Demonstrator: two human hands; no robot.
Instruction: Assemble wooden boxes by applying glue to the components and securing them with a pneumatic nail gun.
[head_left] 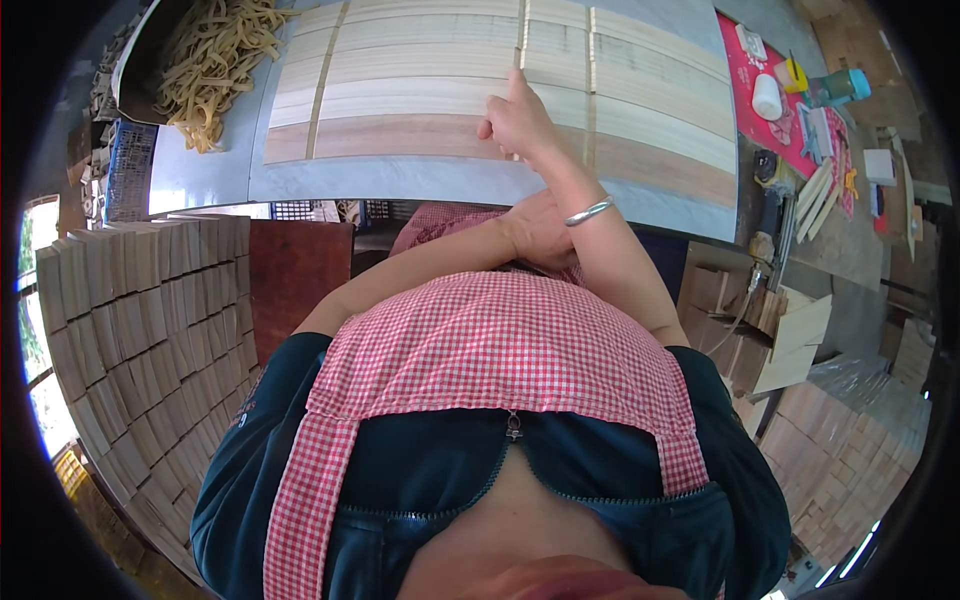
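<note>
From the left side of my head, one wide fisheye camera looks steeply down my front. My dark teal zip-neck top [415, 455] sits very near, toward six o'clock; the smooth pale-grey tabletop [200, 182] lies farther off, toward twelve, beneath my bare right hand [524, 122]. The lens reaches stacked pale wooden blocks [150, 315] at nine, and bends straight edges toward its round black rim.

Tabletop [390, 181] before the boards [420, 98] offers passage; right forearm [572, 185] crosses it.
</note>
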